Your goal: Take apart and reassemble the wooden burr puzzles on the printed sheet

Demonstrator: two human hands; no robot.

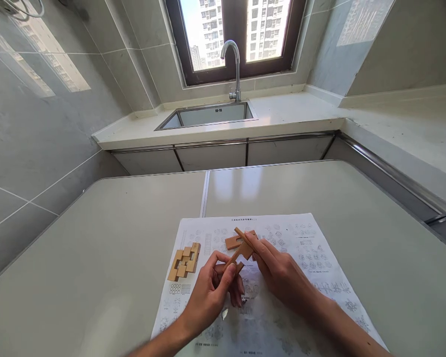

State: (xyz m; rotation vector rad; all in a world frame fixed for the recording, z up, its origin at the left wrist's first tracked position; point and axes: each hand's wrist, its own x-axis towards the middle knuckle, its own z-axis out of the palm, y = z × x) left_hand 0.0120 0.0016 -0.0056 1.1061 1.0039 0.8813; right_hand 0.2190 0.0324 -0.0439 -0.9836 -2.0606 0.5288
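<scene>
My left hand [216, 287] pinches a notched wooden piece [235, 256] between thumb and fingers, above a printed sheet [282, 317]. Close beside it on the right, my right hand [273, 260] has its fingers closed on a narrow wooden piece [242, 235] that crosses the notched one. Behind the hands another flat wooden piece [232, 242] lies on the sheet, partly hidden by my right fingers. To the left, several interlocked wooden pieces [190, 261] lie flat on the sheet's left side.
A pale table [107, 248] with a seam down its far half carries the sheet. Beyond it stand a counter [282, 106], a sink [208, 115] and a tall faucet [238, 69] under a window. A small whitish scrap [225, 313] lies on the paper near my left wrist.
</scene>
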